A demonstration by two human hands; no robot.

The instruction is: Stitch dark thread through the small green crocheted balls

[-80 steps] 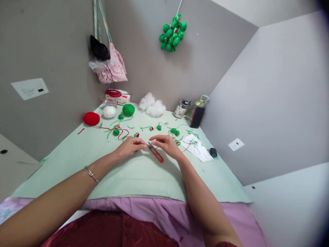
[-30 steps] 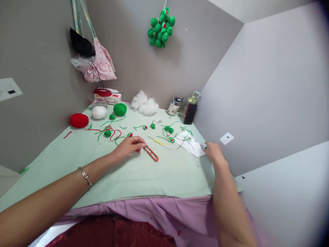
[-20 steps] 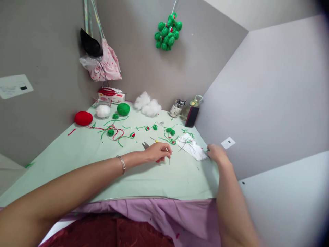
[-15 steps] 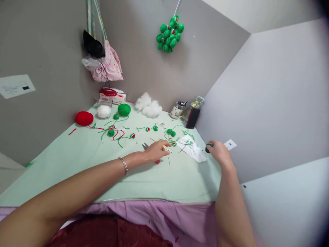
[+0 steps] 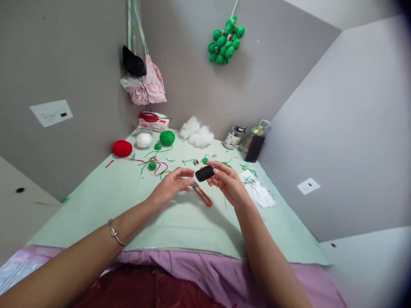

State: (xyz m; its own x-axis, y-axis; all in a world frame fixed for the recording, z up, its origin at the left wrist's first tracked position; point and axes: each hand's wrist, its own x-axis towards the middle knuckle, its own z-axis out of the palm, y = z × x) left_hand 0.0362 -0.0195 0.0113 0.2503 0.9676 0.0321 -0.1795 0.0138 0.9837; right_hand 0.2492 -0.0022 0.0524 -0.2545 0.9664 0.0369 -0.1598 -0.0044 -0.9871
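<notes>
A black cylinder that looks like a spool of thread (image 5: 204, 173) is held above the table in the fingers of my right hand (image 5: 228, 182). My left hand (image 5: 173, 186) is beside the spool on its left, thumb and fingers apart, with nothing visible between them. Below the two hands lie scissors with orange-red handles (image 5: 203, 195), their blades partly covered by my left fingers. A thin needle-like piece (image 5: 225, 204) rests on the cloth under my right wrist. Small green-and-red crocheted pieces (image 5: 196, 162) lie just beyond the hands.
Red yarn (image 5: 122, 148), white yarn (image 5: 144, 140) and green yarn (image 5: 167, 137) balls stand at the back left. White stuffing (image 5: 199, 135) sits against the wall. Farther right are a tin (image 5: 233, 139), a phone (image 5: 255, 149) and white tissue (image 5: 261, 192). Green crocheted balls (image 5: 226, 40) hang above.
My right hand has brought the black spool from the table's right side to the middle. My left hand has drawn back leftward, uncovering the scissors' handles. The view has shifted left.
</notes>
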